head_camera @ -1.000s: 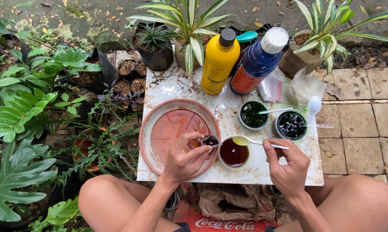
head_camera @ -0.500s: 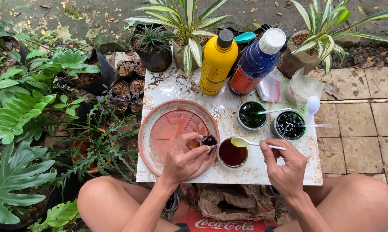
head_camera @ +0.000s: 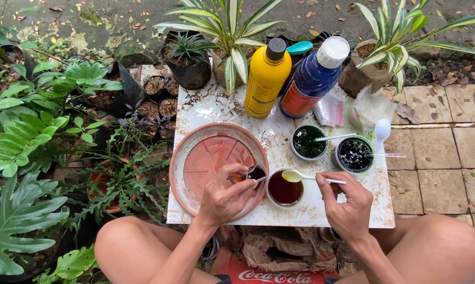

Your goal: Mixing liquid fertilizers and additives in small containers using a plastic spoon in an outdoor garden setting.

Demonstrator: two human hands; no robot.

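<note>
Two hands are noted near the counter's (head_camera: 311,213) front edge; left hand (head_camera: 224,197) grip closed on a small dark cap (head_camera: 257,172) beside the cup (head_camera: 285,188); right hand (head_camera: 348,202) grip pinched on a spoon (head_camera: 306,177) above it; little free room remains.

Bare hands (head_camera: 227,197), no sleeves

Top centre of the frame, 2 bottles stand side by side on the white table (head_camera: 211,108): a yellow bottle (head_camera: 266,81) with a black cap, and right beside it a dark blue bottle (head_camera: 311,81), white cap, orange-red label low on its body. Just right of them lies a small clear plastic sachet (head_camera: 330,109). At the bottom edge, centre, a red package (head_camera: 269,273) with white lettering.
</note>
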